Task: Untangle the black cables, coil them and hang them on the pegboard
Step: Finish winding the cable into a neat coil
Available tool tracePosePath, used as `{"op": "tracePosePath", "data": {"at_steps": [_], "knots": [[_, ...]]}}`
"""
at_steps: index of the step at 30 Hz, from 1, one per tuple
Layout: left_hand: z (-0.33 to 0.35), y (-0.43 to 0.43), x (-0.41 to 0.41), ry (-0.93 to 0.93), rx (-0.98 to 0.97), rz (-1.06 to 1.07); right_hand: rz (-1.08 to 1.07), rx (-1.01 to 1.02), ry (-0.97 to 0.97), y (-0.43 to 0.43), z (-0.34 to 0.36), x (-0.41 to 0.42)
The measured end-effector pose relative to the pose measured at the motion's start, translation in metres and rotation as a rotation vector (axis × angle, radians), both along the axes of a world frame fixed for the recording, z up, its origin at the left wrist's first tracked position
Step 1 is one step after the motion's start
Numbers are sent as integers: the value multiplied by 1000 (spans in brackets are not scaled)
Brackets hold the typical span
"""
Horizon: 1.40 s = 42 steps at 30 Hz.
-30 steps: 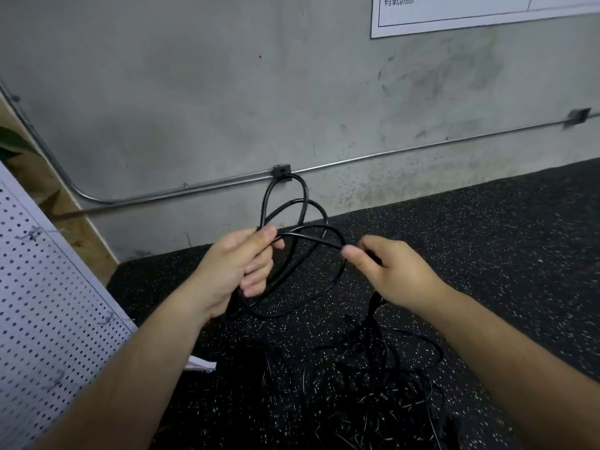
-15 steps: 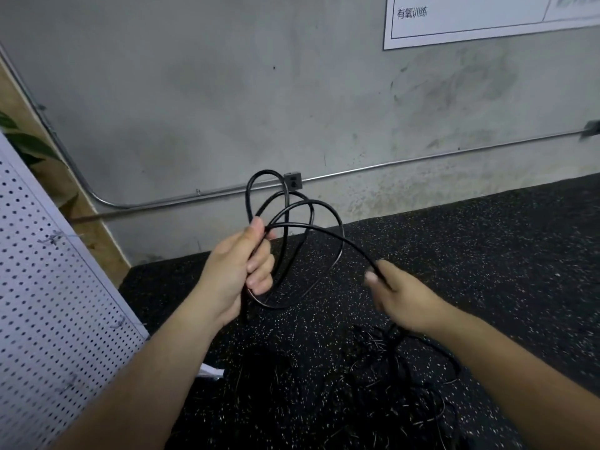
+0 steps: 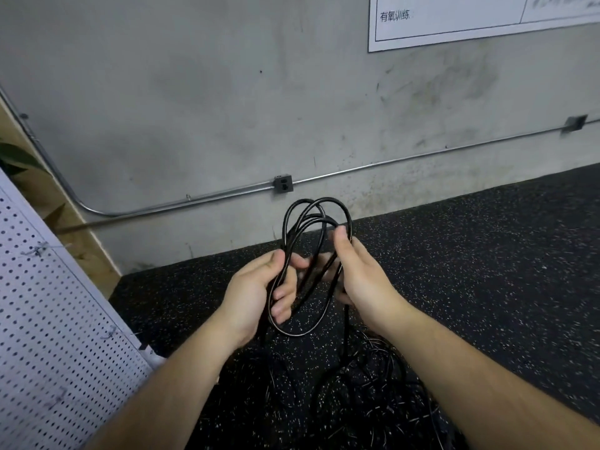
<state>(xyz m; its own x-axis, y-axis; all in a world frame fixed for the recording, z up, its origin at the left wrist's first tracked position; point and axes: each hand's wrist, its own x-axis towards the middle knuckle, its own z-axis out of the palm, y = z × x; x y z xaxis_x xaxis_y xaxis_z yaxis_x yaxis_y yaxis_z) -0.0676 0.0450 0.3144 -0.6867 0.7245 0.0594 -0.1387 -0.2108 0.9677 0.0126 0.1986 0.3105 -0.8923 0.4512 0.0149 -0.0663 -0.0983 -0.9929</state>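
Coils of thin glossy black cable (image 3: 293,335) stand upright, well right of the white perforated metal pegboard (image 3: 48,336). Left hand (image 3: 259,293), nearer the pegboard, wraps its grip round the strands; right hand (image 3: 360,280) pinches the far side, slack dropping to the tangled black pile (image 3: 373,384).

Dark speckled floor with 1 heap of cable lying on it.

The floor (image 3: 487,271) is black rubber matting scattered with small white flecks, and it runs back to the foot of a grey concrete wall (image 3: 194,92). A tangled heap of black cables (image 3: 373,384) lies directly on it in the near middle, its loops spilling over each other toward the lower right; against the dark matting the single strands are hard to separate. 1 strand lifts off the heap, going straight up. At the left a white pegboard (image 3: 48,336) slants across, its lower edge down at the floor, apart from the heap.
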Motion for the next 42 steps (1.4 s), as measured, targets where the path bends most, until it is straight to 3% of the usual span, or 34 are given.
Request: {"op": "tracePosePath", "data": {"at_steps": [4,6,10,13,17,19,24,26,31,33,37,42], "knots": [[-11,8,4,322,-279,153,-47,288,-7,-2,-2,-2],[-13,14,10,414,-330,205,-52,410,-2,-2,-7,-5],[-14,17,15,481,-338,276,24,598,-13,-6,-14,-5],[-12,15,6,362,-277,296,96,677,-63,-10,-18,-3],[-7,9,2,201,-150,186,109,728,-92,-2,-13,-1],[-10,9,-1,278,-188,174,66,689,-112,5,-6,-1],[-21,10,-1,559,-442,119,-48,324,13,15,11,-2],[-20,9,3,606,-472,91,-50,465,1,18,13,-1],[-12,6,7,816,-529,54,-218,1047,-117,20,14,3],[-10,6,7,883,-585,65,-232,1128,-156,20,12,2],[-13,2,-2,976,-744,101,-195,965,-210,35,14,2],[-19,1,-9,899,-752,79,-92,202,-163,45,18,1]]}}
